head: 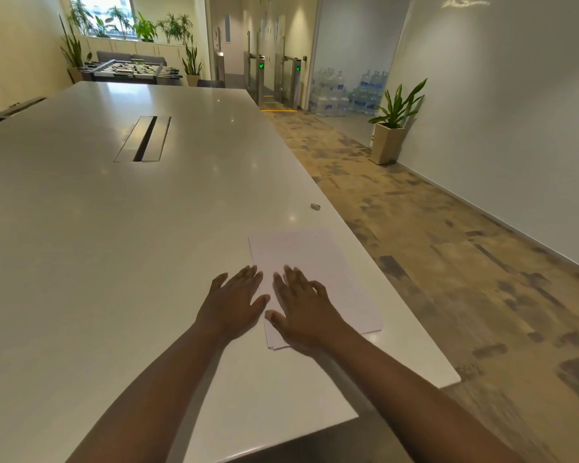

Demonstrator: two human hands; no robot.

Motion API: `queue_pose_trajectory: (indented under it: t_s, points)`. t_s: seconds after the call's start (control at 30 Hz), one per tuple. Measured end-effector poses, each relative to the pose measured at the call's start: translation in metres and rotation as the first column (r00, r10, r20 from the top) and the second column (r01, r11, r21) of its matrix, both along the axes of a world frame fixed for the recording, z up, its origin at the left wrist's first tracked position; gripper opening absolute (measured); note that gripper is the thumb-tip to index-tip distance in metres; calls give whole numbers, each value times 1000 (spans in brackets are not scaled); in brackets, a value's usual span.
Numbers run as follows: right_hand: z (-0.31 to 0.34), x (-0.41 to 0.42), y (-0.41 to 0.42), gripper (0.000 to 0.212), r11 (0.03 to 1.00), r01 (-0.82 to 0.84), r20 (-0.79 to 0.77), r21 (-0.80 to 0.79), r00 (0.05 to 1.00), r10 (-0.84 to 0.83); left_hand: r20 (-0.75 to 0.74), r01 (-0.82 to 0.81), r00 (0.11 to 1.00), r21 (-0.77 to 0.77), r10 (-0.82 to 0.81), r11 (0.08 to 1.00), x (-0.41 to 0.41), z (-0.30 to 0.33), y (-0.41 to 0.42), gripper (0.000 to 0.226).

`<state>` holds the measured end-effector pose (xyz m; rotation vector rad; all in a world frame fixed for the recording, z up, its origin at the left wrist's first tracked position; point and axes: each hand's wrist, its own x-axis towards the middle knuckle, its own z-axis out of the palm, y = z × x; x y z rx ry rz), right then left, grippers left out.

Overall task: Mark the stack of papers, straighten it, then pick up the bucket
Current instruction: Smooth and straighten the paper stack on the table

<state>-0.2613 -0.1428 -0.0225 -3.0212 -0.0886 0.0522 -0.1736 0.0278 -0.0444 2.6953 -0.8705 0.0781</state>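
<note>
A stack of papers (pixel 315 272) is seen lying flat on the white table (pixel 114 245), close to the table's right edge. The right hand (pixel 301 305) is laid flat on the near left part of the stack, with its fingers straight and spread, so nothing is gripped by it. The left hand (pixel 234 299) is held flat just beside the right hand, at the left edge of the stack, and its fingers are straight too. Whether the left fingertips touch the paper or only the table cannot be told. Most of the stack lies past the right hand's fingertips and out to that hand's right side. At the near corner, under the right wrist, a few sheet edges are seen peeking out, so the stack is not yet neat. No pen is held, and no mark can be made out on the top sheet. The papers are judged to be light, thin and bendy, and the sheets will slide over each other easily. They are best taken by the two long sides, one hand on each, so the edges can be tapped even on the table. A hard squeeze should be avoided, or the sheets will be creased. A small grey thing (pixel 315 206) is seen on the table well beyond the fingertips; what it is cannot be told. No bucket is seen anywhere.
</note>
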Motion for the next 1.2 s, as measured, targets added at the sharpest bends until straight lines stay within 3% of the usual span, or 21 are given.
queue_pose_trajectory:
  t_s: [0.17, 0.3, 0.37, 0.43, 0.53, 0.7, 0.77, 0.87, 1.07, 1.13, 1.2]
  points:
    - [-5, -1, -45, 92, 977, 197, 45, -84, 980, -194, -1, 1, 1000, 17, -1, 1000, 1, -2, 0, 69]
    - [0, 2, -71, 66, 923, 369, 170, -110, 922, -349, -4, 2, 1000, 16, -2, 1000, 0, -1, 1, 62]
    - [6, -2, -62, 82, 953, 301, 124, -11, 947, -298, -1, 3, 1000, 18, -3, 1000, 0, 0, 1, 63]
    - [15, -13, -51, 97, 985, 136, -1, 102, 991, -136, -3, 4, 1000, 13, -4, 1000, 0, 0, 0, 61]
    - [21, -28, -49, 98, 983, 32, -154, 181, 988, -3, 0, 5, 1000, -3, -5, 1000, -1, 0, 1, 60]
    - [5, -19, -55, 68, 960, 257, 38, 112, 964, -263, -4, 15, 1000, -3, -15, 1000, -2, 1, 0, 69]
    - [8, -23, -49, 70, 964, 213, 50, 158, 974, -223, 2, 12, 1000, -4, -12, 1000, -2, 1, 0, 71]
    - [9, -31, -39, 81, 969, 133, -51, 207, 991, -125, 8, 10, 1000, 5, -10, 1000, -1, 0, 0, 72]
    - [3, -23, -51, 53, 916, 381, 151, 124, 905, -397, 14, 9, 1000, -7, -9, 1000, -1, -1, 1, 69]
    - [5, -26, -40, 54, 953, 275, 165, 125, 942, -293, 16, 4, 1000, -7, -4, 1000, -1, -1, 1, 68]
    - [11, -33, -22, 68, 993, 74, 63, 92, 995, -80, 7, 4, 1000, 1, -4, 1000, 0, -1, 0, 67]
